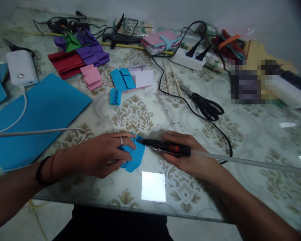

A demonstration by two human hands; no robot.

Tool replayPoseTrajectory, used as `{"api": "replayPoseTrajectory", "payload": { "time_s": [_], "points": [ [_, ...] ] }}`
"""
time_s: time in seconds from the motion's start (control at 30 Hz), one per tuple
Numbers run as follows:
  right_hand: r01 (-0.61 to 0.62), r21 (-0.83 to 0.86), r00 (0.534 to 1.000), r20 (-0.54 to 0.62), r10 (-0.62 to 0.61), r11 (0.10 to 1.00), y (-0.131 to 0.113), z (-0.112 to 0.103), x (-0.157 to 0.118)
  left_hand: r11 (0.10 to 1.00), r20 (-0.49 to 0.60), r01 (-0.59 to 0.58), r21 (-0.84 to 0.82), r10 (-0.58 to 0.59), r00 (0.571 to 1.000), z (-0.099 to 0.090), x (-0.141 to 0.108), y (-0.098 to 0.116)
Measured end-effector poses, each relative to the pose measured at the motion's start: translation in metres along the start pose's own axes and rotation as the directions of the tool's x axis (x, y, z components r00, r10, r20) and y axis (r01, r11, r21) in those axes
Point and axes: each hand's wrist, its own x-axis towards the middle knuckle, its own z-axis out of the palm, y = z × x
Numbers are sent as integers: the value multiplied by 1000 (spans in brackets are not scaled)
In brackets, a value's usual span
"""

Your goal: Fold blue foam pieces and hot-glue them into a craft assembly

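A small piece of blue folded paper point(136, 161) lies on the table in front of me. My left hand point(109, 154), with a ring on one finger, holds it down, fingers bent over its left part. In my right hand point(188, 147) is a black hot glue gun point(163, 146) with a red part on its side. A long, pale glue stick point(240, 159) sticks out of its back end. The nozzle points left and meets the paper's upper right edge; whether glue is coming out cannot be made out.
Black-handled scissors point(207, 106) and thin wooden sticks point(175, 80) lie beyond my right hand. A black cord runs from the white power strip point(189, 59). Blue sheets point(50, 100) and a white power bank point(22, 68) are left. Folded papers point(92, 55) lie at the back.
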Motion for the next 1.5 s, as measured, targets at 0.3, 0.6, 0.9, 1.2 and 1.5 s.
{"api": "replayPoseTrajectory", "payload": {
  "time_s": [0.3, 0.6, 0.9, 1.2, 1.5],
  "points": [
    [-13, -35, 1000, 14, 14, 999, -3, -1, 2, 1000, 0, 12, 5, -12, 1000, 0, 0, 0],
    [-46, -7, 998, 38, 46, 999, -7, -5, 5, 1000, 3, 6, 5, -6, 1000, 0, -1, 0],
    [-37, 9, 999, 22, 37, 999, -5, -6, 4, 1000, 3, 25, -14, -25, 1000, -1, -1, 0],
    [-34, 3, 999, 34, 33, 999, -5, -10, 4, 999, 10, 33, -20, -33, 999, 0, -1, 0],
    [-68, 15, 997, 40, 68, 998, -6, -12, 4, 999, 19, 30, -15, -30, 999, 0, -2, -1]
  ]
}}
